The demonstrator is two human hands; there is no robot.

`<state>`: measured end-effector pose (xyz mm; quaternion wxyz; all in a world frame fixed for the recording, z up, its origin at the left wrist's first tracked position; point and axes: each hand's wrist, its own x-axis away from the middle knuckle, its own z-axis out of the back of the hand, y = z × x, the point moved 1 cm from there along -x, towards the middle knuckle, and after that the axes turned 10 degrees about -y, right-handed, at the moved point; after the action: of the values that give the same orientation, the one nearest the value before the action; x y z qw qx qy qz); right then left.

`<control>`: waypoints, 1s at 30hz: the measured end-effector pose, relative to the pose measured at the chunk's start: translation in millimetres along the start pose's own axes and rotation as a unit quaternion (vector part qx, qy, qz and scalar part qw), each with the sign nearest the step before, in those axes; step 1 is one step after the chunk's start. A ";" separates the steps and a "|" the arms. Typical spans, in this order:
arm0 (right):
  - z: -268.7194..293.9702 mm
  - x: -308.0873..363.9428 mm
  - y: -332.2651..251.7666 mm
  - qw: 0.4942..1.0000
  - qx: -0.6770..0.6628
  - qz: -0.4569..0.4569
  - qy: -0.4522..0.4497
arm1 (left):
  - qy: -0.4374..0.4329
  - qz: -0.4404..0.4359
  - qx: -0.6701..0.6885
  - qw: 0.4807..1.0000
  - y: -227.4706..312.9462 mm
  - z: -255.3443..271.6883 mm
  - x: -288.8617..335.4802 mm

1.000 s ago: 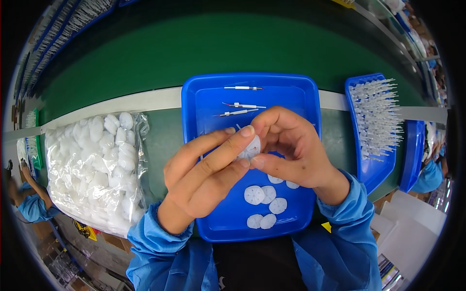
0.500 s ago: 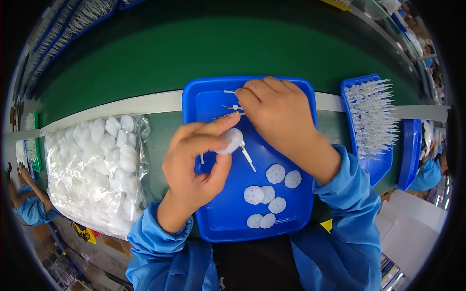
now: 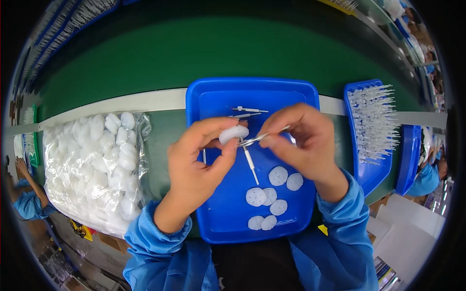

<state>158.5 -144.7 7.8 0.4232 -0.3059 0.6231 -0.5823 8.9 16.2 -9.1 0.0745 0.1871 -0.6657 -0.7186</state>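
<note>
In my left hand (image 3: 196,155), thumb and fingers pinch a white round disc (image 3: 234,134) above the blue tray (image 3: 252,233). A thin white stick-like part (image 3: 250,167) hangs below the disc; whether it is joined to it is hard to see. My right hand (image 3: 308,140) is closed on slim metal tweezers (image 3: 262,137), their tips close to the disc's lower edge. Several loose white discs (image 3: 278,176) with small holes lie in the tray's near right part. Past my hands, a few thin white sticks (image 3: 252,110) rest toward the tray's far end.
On the left lies a clear plastic bag (image 3: 92,165) full of white discs. To the right, a blue bin (image 3: 371,174) holds many upright white sticks (image 3: 374,121). Beside it stands another blue bin (image 3: 408,157). A green work surface (image 3: 208,48) stretches beyond a pale strip.
My right hand has come back from the tray's far end toward the disc, and tweezers now show in it. The disc in my left hand has tilted more edge-on.
</note>
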 end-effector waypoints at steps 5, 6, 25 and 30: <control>-4.8 2.0 -6.6 0.944 0.319 0.081 -0.017 | 0.017 0.006 0.020 1.000 3.6 1.4 0.3; -5.2 3.8 -4.5 0.950 0.304 0.071 -0.009 | 0.019 0.001 0.018 1.000 3.2 1.7 0.0; -9.8 5.1 -5.3 0.933 0.355 0.060 0.001 | 0.010 0.051 0.006 0.999 9.5 6.3 -0.9; -13.9 7.5 -5.9 0.961 0.275 0.002 -0.010 | -0.009 -0.004 -0.098 0.995 1.4 8.8 -0.8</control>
<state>142.2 -145.5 11.9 0.4988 -0.1821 0.4349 -0.7273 6.2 24.6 -7.3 0.0840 0.1748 -0.5922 -0.7821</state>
